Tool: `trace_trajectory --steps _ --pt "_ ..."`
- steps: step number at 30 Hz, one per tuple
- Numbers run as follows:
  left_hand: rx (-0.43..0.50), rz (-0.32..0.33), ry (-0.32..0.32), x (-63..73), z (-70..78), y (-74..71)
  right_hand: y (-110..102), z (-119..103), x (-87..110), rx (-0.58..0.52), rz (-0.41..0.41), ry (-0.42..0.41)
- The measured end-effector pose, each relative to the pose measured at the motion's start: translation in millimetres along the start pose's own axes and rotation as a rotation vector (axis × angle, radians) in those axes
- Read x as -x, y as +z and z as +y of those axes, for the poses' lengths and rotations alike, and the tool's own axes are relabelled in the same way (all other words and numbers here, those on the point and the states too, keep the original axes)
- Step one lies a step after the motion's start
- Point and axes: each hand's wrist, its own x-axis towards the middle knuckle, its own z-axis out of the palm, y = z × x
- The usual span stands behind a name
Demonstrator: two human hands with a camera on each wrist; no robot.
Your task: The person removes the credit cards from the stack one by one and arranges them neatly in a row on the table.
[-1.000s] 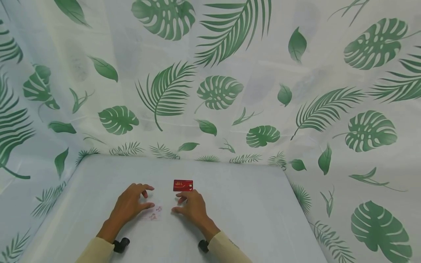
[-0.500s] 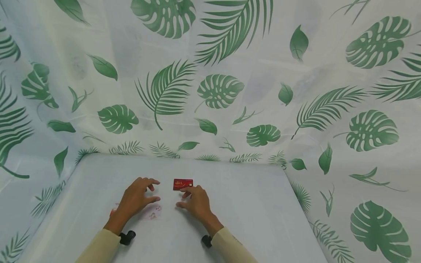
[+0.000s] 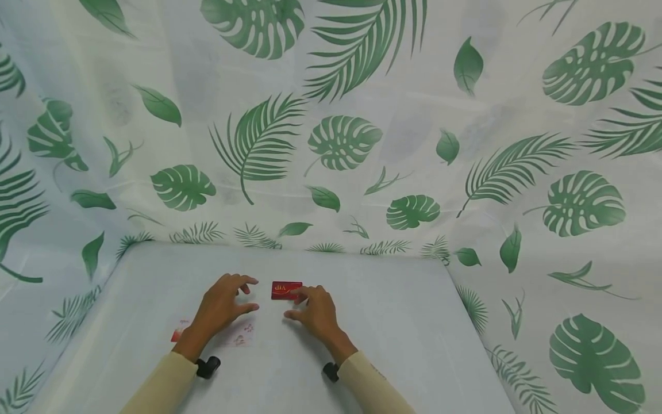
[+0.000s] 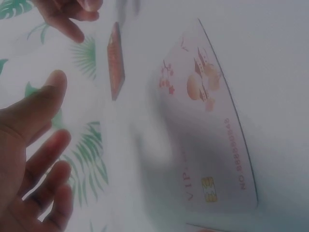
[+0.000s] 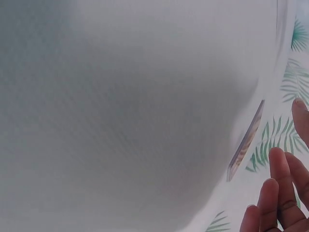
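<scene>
A red card with gold VIP lettering (image 3: 281, 290) lies flat at the middle of the table. My right hand (image 3: 320, 316) is bent, and its fingers overlap the card's right end in the head view; in the right wrist view its fingers (image 5: 285, 186) look apart from the card (image 5: 246, 140). My left hand (image 3: 223, 302) is to the left of the red card, thumb and fingers apart with nothing between them. Below the left hand lies a pale pink card (image 3: 240, 335), showing a chip and printed number in the left wrist view. A red-and-white card (image 3: 178, 331), partly hidden, lies beside the left wrist.
The cards rest on a white-covered table (image 3: 403, 333). A white curtain (image 3: 351, 195) printed with green leaves stands behind the table and along both sides. Each wrist wears a small black camera (image 3: 208, 367).
Both hands have moved forward and to the right. The right fingers now overlap the red card more, and the red-and-white card has come into view behind the left wrist. The cards stay in place.
</scene>
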Motion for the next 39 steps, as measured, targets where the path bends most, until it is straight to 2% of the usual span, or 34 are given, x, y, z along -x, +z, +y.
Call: trace_trajectory --steps 10,19,28,39 --pt "0.019 0.007 0.023 -9.0 6.8 4.0 -6.3 7.5 -9.6 -0.011 0.015 -0.001" --pt "0.033 0.008 0.049 -20.3 5.6 10.9 -9.8 5.8 -18.8 -0.007 0.010 0.017" --pt "0.043 -0.028 0.014 -27.6 8.7 18.9 -8.5 11.8 -24.7 0.009 0.009 0.019" --pt "0.050 -0.045 0.015 -34.4 7.2 30.4 -7.8 19.0 -31.5 0.031 0.018 0.022"
